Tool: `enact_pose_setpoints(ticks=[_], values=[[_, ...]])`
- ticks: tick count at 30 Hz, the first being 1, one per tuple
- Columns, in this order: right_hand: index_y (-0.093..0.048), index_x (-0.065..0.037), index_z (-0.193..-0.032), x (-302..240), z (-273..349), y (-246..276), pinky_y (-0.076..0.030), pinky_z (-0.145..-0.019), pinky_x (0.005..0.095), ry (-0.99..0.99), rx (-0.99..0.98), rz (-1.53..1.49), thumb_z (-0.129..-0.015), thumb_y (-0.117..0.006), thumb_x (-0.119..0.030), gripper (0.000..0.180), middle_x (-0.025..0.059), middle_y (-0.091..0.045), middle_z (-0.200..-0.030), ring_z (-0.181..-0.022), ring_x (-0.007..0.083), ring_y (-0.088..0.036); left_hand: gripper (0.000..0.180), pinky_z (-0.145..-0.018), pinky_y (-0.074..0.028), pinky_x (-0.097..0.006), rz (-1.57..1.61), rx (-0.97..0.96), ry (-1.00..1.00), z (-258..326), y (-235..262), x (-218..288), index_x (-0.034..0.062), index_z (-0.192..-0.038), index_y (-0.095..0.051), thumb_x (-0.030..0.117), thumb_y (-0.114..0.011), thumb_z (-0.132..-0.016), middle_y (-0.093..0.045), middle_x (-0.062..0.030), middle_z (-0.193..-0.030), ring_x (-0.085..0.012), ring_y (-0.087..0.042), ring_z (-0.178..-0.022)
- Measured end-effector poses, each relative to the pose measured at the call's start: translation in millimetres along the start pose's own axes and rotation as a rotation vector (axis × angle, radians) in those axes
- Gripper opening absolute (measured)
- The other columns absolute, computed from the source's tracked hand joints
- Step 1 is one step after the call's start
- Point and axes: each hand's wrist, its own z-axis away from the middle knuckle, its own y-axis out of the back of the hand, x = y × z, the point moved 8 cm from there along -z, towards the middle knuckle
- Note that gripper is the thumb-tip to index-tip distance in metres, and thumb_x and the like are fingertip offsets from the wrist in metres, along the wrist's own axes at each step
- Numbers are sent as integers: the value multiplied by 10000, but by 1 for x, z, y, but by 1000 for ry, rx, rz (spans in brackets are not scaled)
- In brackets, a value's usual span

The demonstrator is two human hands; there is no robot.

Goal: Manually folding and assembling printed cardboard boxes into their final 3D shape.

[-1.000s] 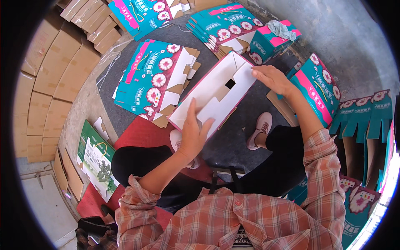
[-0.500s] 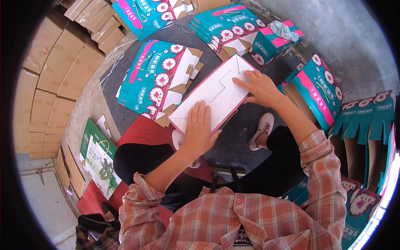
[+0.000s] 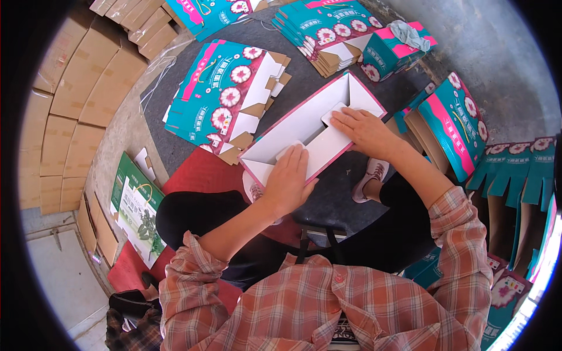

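A carton [image 3: 324, 150] with white inner flaps and a pink-red rim stands between my knees. Its white end panels are sunk inward, and a dark gap shows down inside between them. Stretched flat, the fingers of my left hand [image 3: 288, 175] press on a flap at the near-left end. My right hand [image 3: 366, 131] likewise lies with fingers extended on the flaps at the far-right part. Neither hand wraps round anything. The carton's outer sides are mostly hidden from above.
Flat teal-and-pink cartons [image 3: 205, 96] lie ahead on a dark mat, with another stack [image 3: 328, 26] beyond. A formed carton [image 3: 389, 50] bears a grey cloth [image 3: 410, 35]. More cartons [image 3: 448, 128] stand at right; brown boxes [image 3: 82, 88] are piled left. A green-and-white carton [image 3: 137, 205] lies left.
The carton's white end panels lay nearly flat and closed; now they are pushed down inside, leaving a gap. Both hands have stayed on them, shifting slightly. The view has moved a little.
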Motion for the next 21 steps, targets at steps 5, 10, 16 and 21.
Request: enact_pose_setpoints(ticks=[5,10,16,21], values=[[-492,-66,-1245,-3,-2,-7,-404,-989,364,3,-86,-49,-682,-765,-214,643,71,-508,-1279,-1220,262,-457,625,-1040,-342,-433,-6,-13,10,3,-6,-5,-95,-1267,-421,245,-664,-803,-431,-268,-1303,-403,-418,-1212],[-525,-50,-1189,-5,0,9,-428,-949,381,24,67,-55,-693,-760,-277,593,105,-539,-1199,-1167,268,-493,590,-1020,-343,-444,-41,-37,41,0,7,3,-75,-1232,-451,250,-675,-795,-450,-246,-1283,-397,-427,-1191],[-574,-10,-1126,47,10,45,-416,-956,414,-299,247,-232,-857,-604,-402,476,167,-555,-1185,-1125,336,-518,521,-1005,-333,-457,-54,456,197,6,73,-47,-15,-1218,-485,266,-667,-818,-455,-211,-1284,-369,-424,-1199],[-555,-34,-1223,130,27,-5,-373,-1001,385,-702,275,-426,-935,-435,-520,578,182,-541,-1244,-1199,331,-483,601,-972,-375,-486,1162,446,1040,60,17,-179,26,-1262,-499,503,-494,-898,-439,-201,-1345,-340,-446,-1212]])
